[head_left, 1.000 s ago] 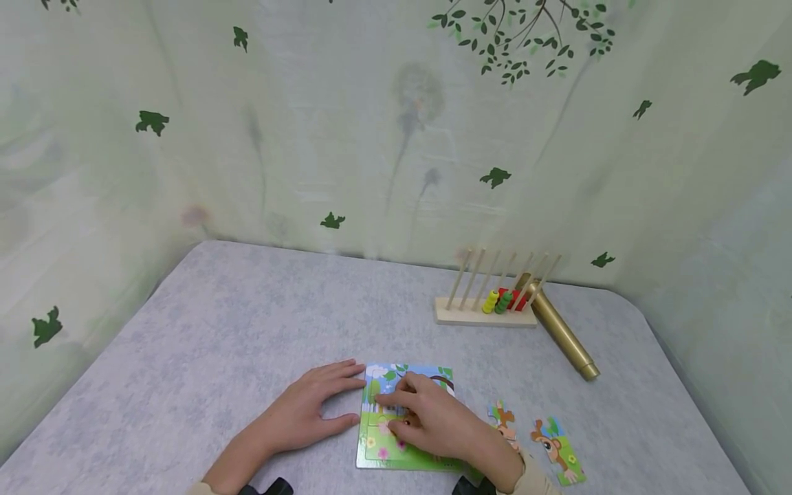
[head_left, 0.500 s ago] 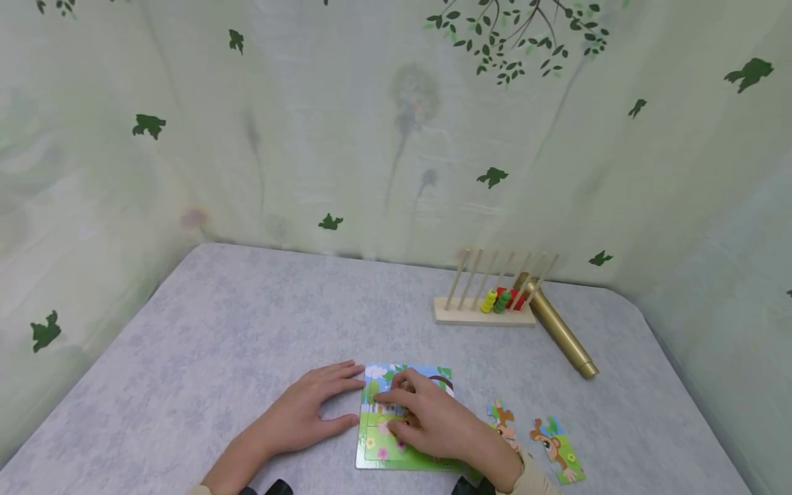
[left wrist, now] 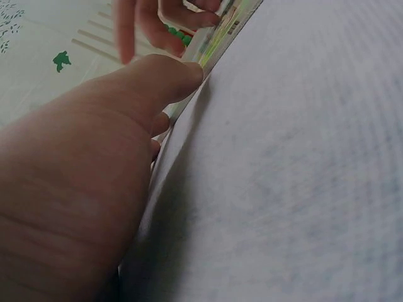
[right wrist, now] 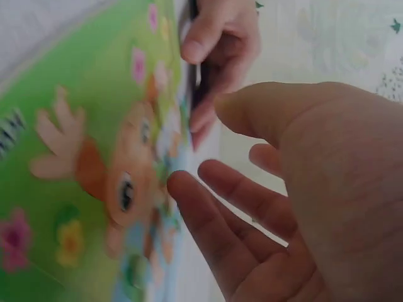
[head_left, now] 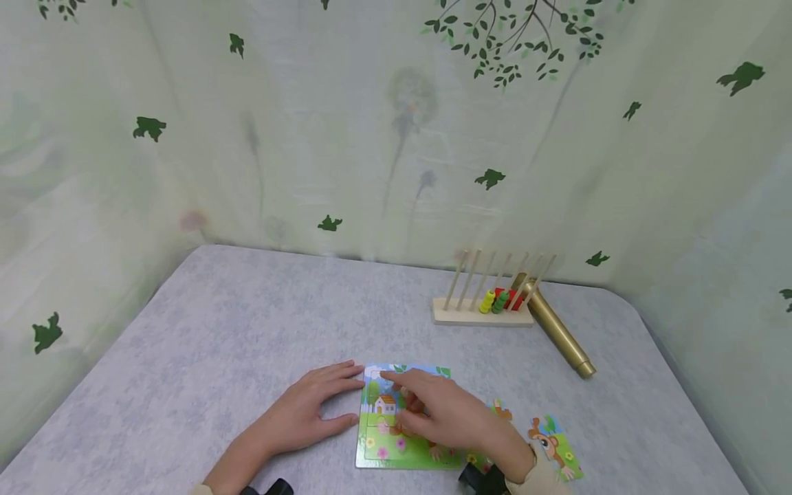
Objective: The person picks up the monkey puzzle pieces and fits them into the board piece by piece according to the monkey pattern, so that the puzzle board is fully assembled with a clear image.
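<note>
A flat jigsaw puzzle (head_left: 375,455) with a house, flowers and a monkey lies on the table in the head view. My left hand (head_left: 306,412) rests on the table, its fingertips and thumb at the puzzle's left edge. Over the puzzle's right half is my right hand (head_left: 448,409), covering part of the picture. In the right wrist view the fingers and thumb of this right hand (right wrist: 315,176) are apart, with nothing between them, beside the picture's monkey (right wrist: 132,151). The left wrist view shows my left thumb (left wrist: 182,78) against the puzzle's edge.
To the right lies a loose monkey puzzle piece (head_left: 559,450); another piece (head_left: 500,410) is partly hidden by my right forearm. Farther back stand a wooden peg rack (head_left: 460,316) with yellow and green beads and a gold tube (head_left: 559,333). A patterned curtain (head_left: 278,137) hangs behind.
My right hand has shifted slightly right and its index finger has straightened out toward the upper left, uncovering the house. The left hand has stayed at the puzzle's edge.
</note>
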`<act>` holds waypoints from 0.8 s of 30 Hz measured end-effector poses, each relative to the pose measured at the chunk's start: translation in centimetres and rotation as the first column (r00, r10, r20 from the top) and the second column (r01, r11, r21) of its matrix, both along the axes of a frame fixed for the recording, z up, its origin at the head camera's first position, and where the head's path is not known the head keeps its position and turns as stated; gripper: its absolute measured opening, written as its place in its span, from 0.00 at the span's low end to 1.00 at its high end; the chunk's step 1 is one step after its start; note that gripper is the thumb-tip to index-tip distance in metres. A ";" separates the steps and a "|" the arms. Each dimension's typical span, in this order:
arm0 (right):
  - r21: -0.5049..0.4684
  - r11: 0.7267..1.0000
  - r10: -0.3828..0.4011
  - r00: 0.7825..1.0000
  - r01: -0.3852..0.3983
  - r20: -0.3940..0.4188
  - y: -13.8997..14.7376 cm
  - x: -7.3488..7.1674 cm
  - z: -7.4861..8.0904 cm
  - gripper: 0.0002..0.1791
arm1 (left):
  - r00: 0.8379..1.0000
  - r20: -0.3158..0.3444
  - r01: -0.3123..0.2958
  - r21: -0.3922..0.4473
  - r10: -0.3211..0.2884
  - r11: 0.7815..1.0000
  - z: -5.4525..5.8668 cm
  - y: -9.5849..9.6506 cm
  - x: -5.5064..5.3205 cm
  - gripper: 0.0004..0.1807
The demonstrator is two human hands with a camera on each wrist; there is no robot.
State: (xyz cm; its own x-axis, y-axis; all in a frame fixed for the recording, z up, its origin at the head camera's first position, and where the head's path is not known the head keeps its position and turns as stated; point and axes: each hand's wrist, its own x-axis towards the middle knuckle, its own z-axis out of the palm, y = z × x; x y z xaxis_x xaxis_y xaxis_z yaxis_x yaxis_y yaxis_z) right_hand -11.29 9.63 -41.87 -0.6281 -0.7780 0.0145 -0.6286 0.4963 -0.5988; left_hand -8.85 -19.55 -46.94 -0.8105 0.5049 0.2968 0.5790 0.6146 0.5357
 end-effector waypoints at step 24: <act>0.003 0.989 -0.150 0.984 0.151 -0.097 3.9 0.7 4.4 0.27 | 1.000 -0.004 -0.003 -0.019 0.003 1.000 -0.3 -0.1 -0.2 0.26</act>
State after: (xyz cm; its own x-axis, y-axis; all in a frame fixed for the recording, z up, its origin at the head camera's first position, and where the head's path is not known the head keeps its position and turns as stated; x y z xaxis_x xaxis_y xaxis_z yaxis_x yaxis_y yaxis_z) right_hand -10.60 13.53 -37.51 -0.7339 -0.6753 0.0730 -0.6009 0.5955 -0.5332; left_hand -9.03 -19.61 -47.20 -0.8108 0.5079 0.2910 0.5795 0.6261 0.5217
